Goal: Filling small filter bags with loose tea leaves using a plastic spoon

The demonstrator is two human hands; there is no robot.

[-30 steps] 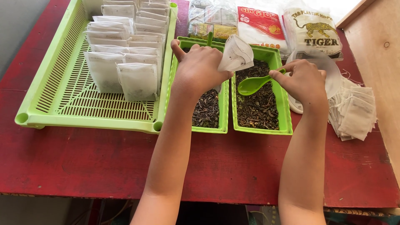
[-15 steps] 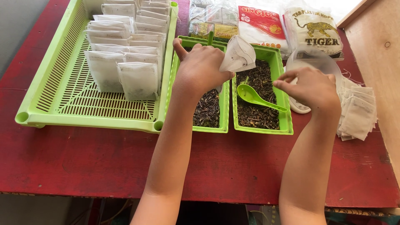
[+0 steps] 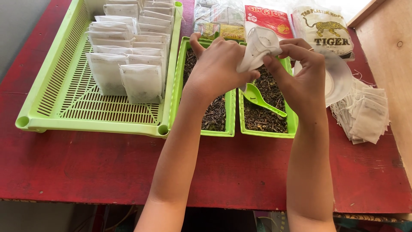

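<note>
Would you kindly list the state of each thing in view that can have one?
Left hand: pinching the sachet.
Right hand: pinching the sachet's top.
Sachet: held above the small trays by both hands.
Scoop: lying in the right small tray, not held.
Left small tray: holds dark loose leaves.
Right small tray: holds dark loose leaves.
Large tray: holds rows of sachets standing on edge.
Empty sachets: stacked flat on the table.

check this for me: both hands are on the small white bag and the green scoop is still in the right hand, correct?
Not quite. Both the left hand and the right hand are on the small white bag, but the green scoop is in neither hand: it lies on the dark loose leaves in the right-hand green tray, below the hands. The head view shows it.
</note>
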